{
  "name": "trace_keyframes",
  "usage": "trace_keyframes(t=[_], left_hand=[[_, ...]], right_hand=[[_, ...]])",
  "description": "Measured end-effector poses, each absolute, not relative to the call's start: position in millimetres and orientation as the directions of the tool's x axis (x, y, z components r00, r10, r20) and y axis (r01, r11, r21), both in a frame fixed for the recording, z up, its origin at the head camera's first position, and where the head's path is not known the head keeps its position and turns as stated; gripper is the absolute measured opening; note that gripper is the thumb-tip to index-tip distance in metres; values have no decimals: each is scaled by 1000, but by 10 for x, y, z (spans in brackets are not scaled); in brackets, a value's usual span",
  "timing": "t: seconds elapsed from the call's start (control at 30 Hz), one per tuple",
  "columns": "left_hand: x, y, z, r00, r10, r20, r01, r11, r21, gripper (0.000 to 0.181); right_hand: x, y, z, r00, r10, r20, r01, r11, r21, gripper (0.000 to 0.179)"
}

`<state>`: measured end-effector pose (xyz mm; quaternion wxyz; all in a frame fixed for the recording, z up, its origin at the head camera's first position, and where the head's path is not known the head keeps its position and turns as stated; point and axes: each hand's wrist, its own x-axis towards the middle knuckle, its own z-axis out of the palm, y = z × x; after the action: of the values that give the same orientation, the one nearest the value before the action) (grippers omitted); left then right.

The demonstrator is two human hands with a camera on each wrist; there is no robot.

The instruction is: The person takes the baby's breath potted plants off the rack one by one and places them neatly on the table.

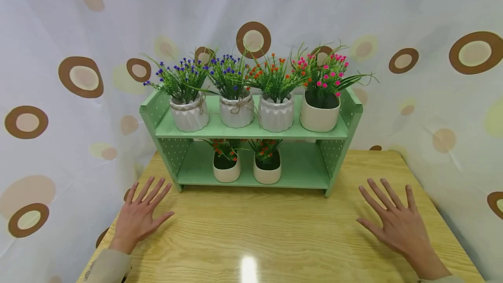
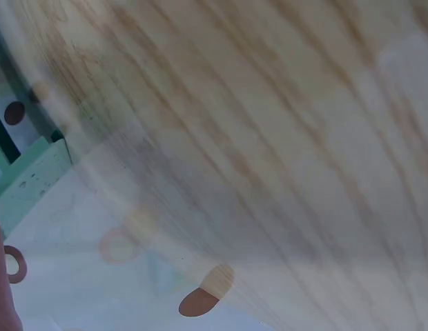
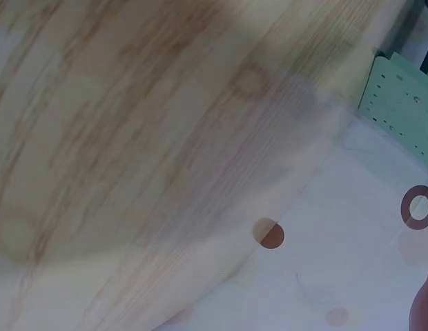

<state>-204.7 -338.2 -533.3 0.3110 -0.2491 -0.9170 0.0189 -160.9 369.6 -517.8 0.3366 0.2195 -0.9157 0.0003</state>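
Observation:
My left hand point(image 1: 138, 215) is spread at the left of the wooden table point(image 1: 251, 222), fingers straight and holding nothing. At the right side, my right hand point(image 1: 398, 226) is likewise spread and holds nothing. Between and beyond them stands a green two-tier shelf point(image 1: 251, 133). Its top tier bears two purple-flowered pots point(image 1: 189, 116) point(image 1: 237, 110), an orange-flowered pot point(image 1: 276, 113) and a pink-flowered pot point(image 1: 320, 115). Two smaller cream pots with red flowers point(image 1: 226, 173) point(image 1: 267, 174) stand on the lower tier. Both wrist views show mostly table surface, with a sliver of finger at the edge.
A pale curtain with brown and beige circles point(image 1: 416, 112) hangs behind the shelf and along both sides of the table. Twine point(image 1: 235, 106) is tied round the purple-flowered pots. A bright light reflection lies on the table near its front.

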Motion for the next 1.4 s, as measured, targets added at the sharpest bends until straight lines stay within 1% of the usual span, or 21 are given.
trace_keyframes(t=[0.17, 0.27, 0.43, 0.53, 0.63, 0.7, 0.8, 0.9, 0.97, 1.07, 1.13, 1.23, 1.4], left_hand=[[-2055, -3356, -5331, -669, 473, 574, 440, 874, -208, 82], [-2072, -3302, -5285, -657, 481, 581, 441, 870, -222, 82], [-2095, -3178, -5124, -640, 486, 595, 447, 865, -226, 80], [-2118, -3101, -4961, -616, 476, 628, 445, 868, -221, 78], [-2145, -3044, -4773, -582, 446, 680, 432, 878, -206, 75], [-2158, -3020, -4647, -555, 412, 722, 413, 890, -190, 73], [-2195, -3000, -4478, -503, 350, 790, 383, 910, -159, 72], [-2264, -2972, -4317, -464, 274, 843, 370, 924, -96, 73], [-2314, -2952, -4208, -453, 212, 866, 378, 925, -28, 74], [-2393, -2931, -4050, -469, 121, 875, 394, 915, 85, 75], [-2450, -2923, -3954, -486, 60, 872, 403, 901, 162, 76], [-2531, -2919, -3834, -526, -21, 850, 403, 874, 271, 79], [-2647, -2899, -3717, -598, -136, 790, 392, 810, 436, 72]], right_hand=[[-1613, 3676, -5182, -673, -405, 619, -410, 901, 143, 85], [-1639, 3657, -5146, -656, -408, 635, -421, 896, 140, 85], [-1676, 3602, -5013, -635, -409, 655, -419, 895, 152, 86], [-1693, 3542, -4885, -621, -392, 678, -412, 900, 144, 88], [-1721, 3447, -4713, -591, -352, 726, -415, 904, 101, 88], [-1756, 3373, -4581, -540, -321, 778, -441, 895, 63, 88], [-1797, 3252, -4364, -485, -267, 833, -479, 878, 3, 89], [-1823, 3123, -4154, -472, -204, 857, -510, 857, -77, 90], [-1829, 3026, -4039, -497, -151, 855, -519, 841, -153, 90], [-1853, 2873, -3889, -527, -77, 846, -546, 794, -267, 91], [-1876, 2768, -3801, -555, -34, 831, -570, 743, -351, 85], [-1937, 2606, -3682, -586, -1, 810, -615, 651, -444, 77], [-2089, 2375, -3567, -625, 33, 780, -633, 563, -531, 86]])
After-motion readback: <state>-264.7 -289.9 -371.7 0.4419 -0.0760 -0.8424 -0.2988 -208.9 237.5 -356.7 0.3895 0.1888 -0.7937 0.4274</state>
